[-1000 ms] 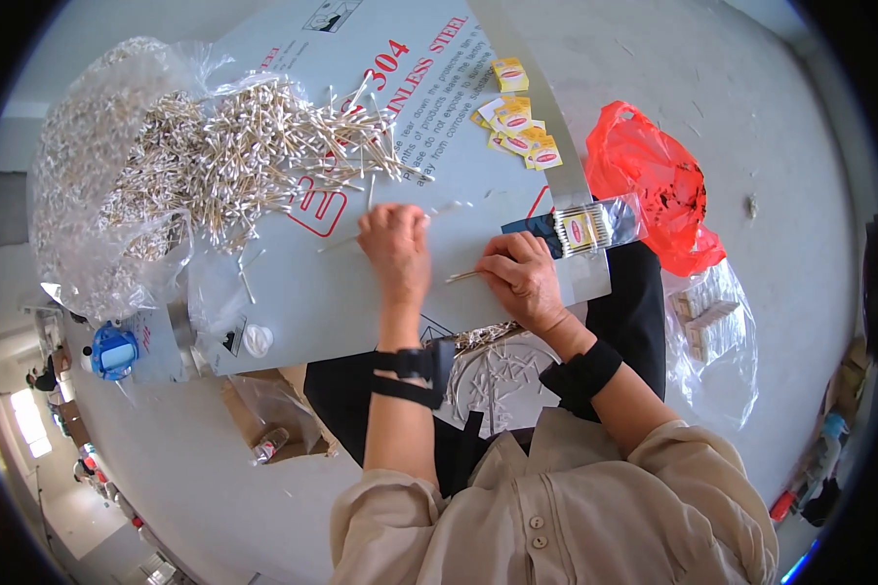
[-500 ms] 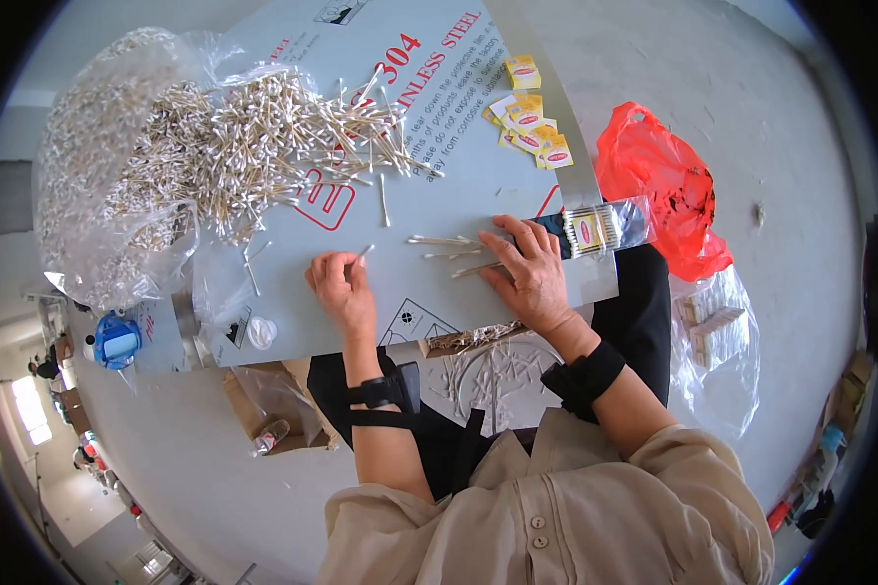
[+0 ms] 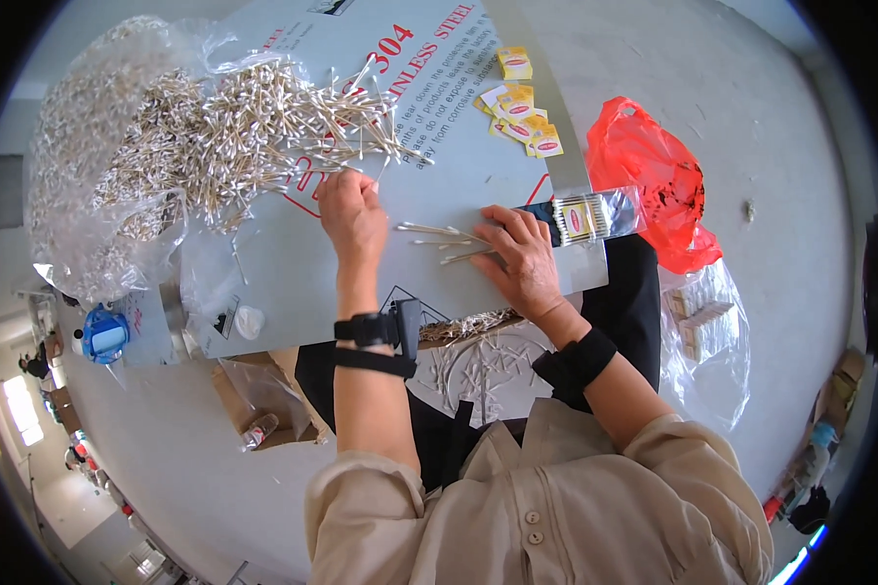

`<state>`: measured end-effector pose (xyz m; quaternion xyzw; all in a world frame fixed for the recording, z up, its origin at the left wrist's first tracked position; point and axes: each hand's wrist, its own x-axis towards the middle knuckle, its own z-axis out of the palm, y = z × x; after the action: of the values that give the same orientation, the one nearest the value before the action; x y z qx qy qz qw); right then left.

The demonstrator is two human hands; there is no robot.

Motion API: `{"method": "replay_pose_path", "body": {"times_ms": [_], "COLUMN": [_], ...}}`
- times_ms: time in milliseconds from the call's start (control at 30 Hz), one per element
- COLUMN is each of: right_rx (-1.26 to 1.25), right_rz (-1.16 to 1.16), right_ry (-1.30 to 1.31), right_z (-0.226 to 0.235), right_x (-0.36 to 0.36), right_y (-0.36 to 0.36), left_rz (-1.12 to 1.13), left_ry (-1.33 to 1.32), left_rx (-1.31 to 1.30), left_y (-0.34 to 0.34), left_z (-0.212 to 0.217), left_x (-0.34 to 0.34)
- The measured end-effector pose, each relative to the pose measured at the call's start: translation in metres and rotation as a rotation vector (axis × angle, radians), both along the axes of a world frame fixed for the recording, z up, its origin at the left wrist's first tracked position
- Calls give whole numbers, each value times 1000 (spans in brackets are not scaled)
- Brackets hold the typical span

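My left hand (image 3: 353,216) is at the near edge of a big heap of cotton swabs (image 3: 254,136), its thumb and forefinger pinched on a single cotton swab (image 3: 379,174). Farther right, my right hand (image 3: 520,255) rests low over the table with fingers bent. Several cotton swabs (image 3: 437,232) stick out leftward from beneath its thumb and forefinger; their other ends are hidden. Just beyond that hand's fingertips lies a clear plastic packet (image 3: 610,207) holding a row of swabs and a yellow label card (image 3: 579,220).
Yellow printed cards (image 3: 519,115) lie at the table's far right. A red plastic bag (image 3: 644,185) and a clear bag of white packs (image 3: 704,317) are right of the table. A large clear bag (image 3: 63,195) spills swabs at left, near a blue object (image 3: 104,334).
My left hand has moved away from me, up to the lone swab near the heap. My right hand stays over its swabs. The whole view has shifted slightly.
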<state>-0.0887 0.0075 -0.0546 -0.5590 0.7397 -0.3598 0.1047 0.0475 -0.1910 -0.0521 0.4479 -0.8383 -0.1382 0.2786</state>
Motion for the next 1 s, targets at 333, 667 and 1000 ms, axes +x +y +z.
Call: {"method": "replay_pose_path", "body": {"times_ms": [333, 667, 1000], "right_rx": [-53, -60, -88], "right_rz": [-27, -70, -107], "right_ry": [-27, -44, -19], "right_z": [-5, -9, -13], "right_x": [-2, -2, -4], "right_y": [2, 1, 0], "left_rz": [-403, 65, -418], "left_ry": [32, -42, -93], "left_rx": [482, 76, 111], "left_y": [106, 36, 51], "left_z": [20, -16, 3], "left_x": [54, 34, 5]}}
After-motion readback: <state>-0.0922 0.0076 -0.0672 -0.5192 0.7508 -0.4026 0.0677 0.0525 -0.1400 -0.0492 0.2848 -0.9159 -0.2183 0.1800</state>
